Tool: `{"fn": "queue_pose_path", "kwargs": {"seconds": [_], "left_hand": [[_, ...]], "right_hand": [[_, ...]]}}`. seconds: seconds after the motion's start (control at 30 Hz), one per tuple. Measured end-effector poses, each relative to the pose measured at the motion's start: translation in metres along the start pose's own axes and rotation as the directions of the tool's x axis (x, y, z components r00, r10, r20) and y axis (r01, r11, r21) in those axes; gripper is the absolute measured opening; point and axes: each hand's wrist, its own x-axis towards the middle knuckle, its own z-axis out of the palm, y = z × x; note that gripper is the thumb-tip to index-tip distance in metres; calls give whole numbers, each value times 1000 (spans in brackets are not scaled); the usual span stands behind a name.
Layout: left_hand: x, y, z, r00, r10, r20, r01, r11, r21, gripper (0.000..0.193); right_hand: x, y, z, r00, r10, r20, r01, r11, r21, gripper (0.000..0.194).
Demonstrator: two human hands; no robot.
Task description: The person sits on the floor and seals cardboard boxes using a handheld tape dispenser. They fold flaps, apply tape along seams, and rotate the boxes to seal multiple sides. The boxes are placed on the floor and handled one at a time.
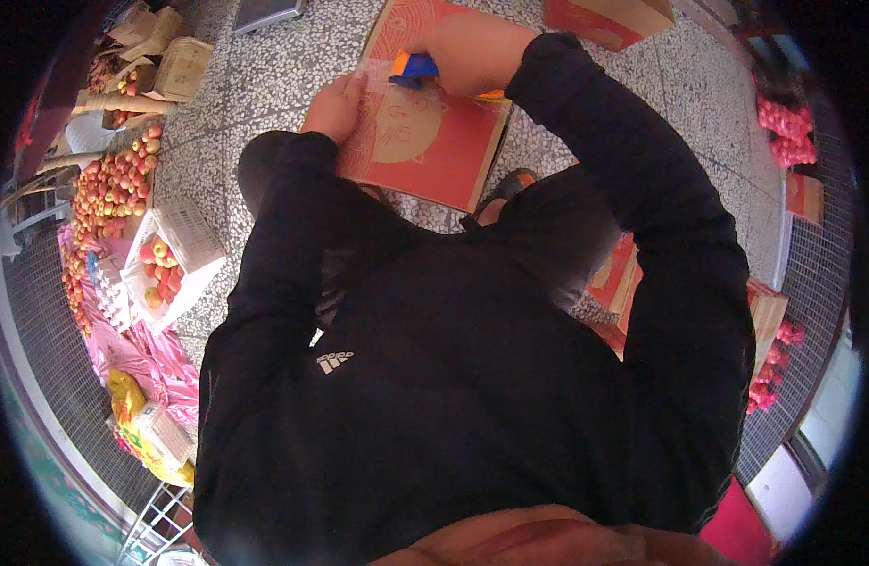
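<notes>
A red cardboard carton [452, 159] with a tan printed animal face lies on the speckled floor before me. My right hand [469, 53] is closed around a blue and orange tape dispenser [414, 67] over the carton's top. Clear tape [379, 79] stretches across the carton between the dispenser and the left edge. At that edge, my left hand [334, 108] touches the carton, its fingertips beside the tape. How firmly its fingers grip cannot be told from here.
Loose apples [116, 184] are heaped on the left, near a white crate [187, 233] holding more. Another red carton [604, 25] stands beyond on the right. A flat metal-edged object [268, 13] lies at the top. Red net bags [788, 131] line the right side.
</notes>
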Motion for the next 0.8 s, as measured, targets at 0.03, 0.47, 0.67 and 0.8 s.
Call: {"fn": "queue_pose_path", "kwargs": {"seconds": [0.03,0.47,0.67,0.8], "left_hand": [[-1,0,1,1000,-9,-8,9,1000,18,65],[5,-4,-8,997,-56,-45,57,998,26,63],[5,-3,-13,994,-106,-19,106,994,31,62],[4,-8,-15,995,-96,-24,97,995,32,63]], "right_hand": [[-7,2,1,997,-33,-75,35,999,35,63],[-159,66,55,978,106,-178,-84,988,130,90],[-203,78,99,961,195,-197,-138,953,271,96],[-194,94,138,955,135,-266,-30,930,366,100]]}}
